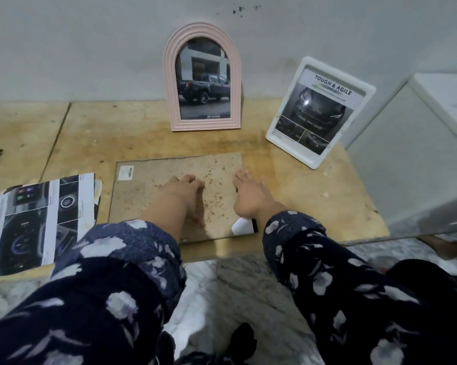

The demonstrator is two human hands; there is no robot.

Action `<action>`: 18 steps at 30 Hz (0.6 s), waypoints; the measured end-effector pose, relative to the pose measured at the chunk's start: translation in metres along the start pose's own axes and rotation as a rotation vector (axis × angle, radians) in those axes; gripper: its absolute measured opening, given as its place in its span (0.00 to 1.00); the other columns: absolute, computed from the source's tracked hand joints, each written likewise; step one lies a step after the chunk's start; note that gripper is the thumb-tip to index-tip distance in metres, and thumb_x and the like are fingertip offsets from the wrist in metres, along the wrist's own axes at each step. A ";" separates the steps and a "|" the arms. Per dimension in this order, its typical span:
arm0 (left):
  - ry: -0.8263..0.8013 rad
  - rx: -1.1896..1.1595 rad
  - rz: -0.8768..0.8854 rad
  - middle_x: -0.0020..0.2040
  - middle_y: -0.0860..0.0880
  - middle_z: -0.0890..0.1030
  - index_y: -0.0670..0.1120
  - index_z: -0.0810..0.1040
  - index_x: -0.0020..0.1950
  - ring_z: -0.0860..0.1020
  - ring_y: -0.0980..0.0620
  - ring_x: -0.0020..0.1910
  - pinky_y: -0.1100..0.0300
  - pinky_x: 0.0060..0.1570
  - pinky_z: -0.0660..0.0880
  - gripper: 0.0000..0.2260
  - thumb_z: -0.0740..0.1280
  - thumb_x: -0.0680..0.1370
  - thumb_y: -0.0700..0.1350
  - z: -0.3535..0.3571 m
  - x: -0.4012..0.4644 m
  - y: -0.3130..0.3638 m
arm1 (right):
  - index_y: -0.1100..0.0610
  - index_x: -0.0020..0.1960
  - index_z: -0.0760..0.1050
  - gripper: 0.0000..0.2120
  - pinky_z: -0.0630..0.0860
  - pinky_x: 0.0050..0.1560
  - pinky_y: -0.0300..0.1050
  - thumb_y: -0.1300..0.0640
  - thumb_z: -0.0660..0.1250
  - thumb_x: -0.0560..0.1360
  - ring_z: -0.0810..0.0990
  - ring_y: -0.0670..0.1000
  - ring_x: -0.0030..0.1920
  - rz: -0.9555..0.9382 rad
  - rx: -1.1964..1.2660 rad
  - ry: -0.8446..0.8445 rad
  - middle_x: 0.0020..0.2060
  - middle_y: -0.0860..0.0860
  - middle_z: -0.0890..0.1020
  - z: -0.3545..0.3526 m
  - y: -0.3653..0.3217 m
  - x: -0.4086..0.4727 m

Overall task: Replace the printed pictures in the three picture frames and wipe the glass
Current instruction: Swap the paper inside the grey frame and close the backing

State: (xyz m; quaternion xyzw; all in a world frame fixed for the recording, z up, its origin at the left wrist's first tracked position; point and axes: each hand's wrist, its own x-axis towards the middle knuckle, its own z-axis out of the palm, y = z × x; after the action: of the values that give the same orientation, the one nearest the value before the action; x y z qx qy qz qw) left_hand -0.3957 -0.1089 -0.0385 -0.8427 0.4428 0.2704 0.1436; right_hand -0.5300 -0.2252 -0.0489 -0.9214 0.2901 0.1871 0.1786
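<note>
A flat rectangular picture frame (143,196) lies on the tan shelf, showing a stained brown surface with a barcode sticker at its top left corner. My left hand (185,184) rests palm down near its middle, fingers bent. My right hand (248,193) lies flat with spread fingers over the frame's right edge. A white and black item (244,225) peeks out under my right wrist. A pink arched frame (202,77) with a truck picture leans on the wall behind. A white frame (319,111) with a car print leans to the right.
Loose printed pictures (38,222) lie at the left of the tan shelf (314,196), partly over its front edge. A white box (432,122) stands at the right. Marble floor (235,285) shows below the shelf edge.
</note>
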 end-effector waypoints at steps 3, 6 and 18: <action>0.006 -0.029 0.006 0.78 0.53 0.53 0.54 0.53 0.78 0.58 0.43 0.73 0.45 0.70 0.64 0.50 0.78 0.64 0.59 0.000 0.000 -0.002 | 0.55 0.79 0.48 0.37 0.32 0.72 0.63 0.64 0.56 0.72 0.46 0.51 0.78 0.001 -0.037 -0.031 0.78 0.48 0.48 -0.009 0.005 0.003; 0.009 -0.047 0.004 0.78 0.53 0.53 0.55 0.53 0.78 0.58 0.43 0.73 0.45 0.70 0.64 0.50 0.78 0.64 0.59 0.002 -0.001 -0.003 | 0.51 0.76 0.59 0.32 0.29 0.70 0.64 0.60 0.59 0.72 0.61 0.54 0.73 0.004 -0.110 -0.011 0.71 0.51 0.68 -0.017 0.013 0.010; 0.023 -0.046 0.028 0.77 0.54 0.53 0.55 0.52 0.78 0.56 0.44 0.73 0.43 0.69 0.64 0.50 0.78 0.64 0.60 0.000 -0.002 -0.004 | 0.55 0.79 0.44 0.39 0.39 0.74 0.63 0.57 0.64 0.75 0.47 0.53 0.78 0.035 -0.036 -0.103 0.78 0.48 0.44 -0.027 0.007 0.046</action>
State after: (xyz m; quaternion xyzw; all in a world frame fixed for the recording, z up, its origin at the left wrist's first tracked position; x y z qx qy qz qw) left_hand -0.3932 -0.1046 -0.0372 -0.8425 0.4501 0.2726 0.1153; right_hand -0.4933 -0.2640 -0.0477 -0.9083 0.2933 0.2426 0.1734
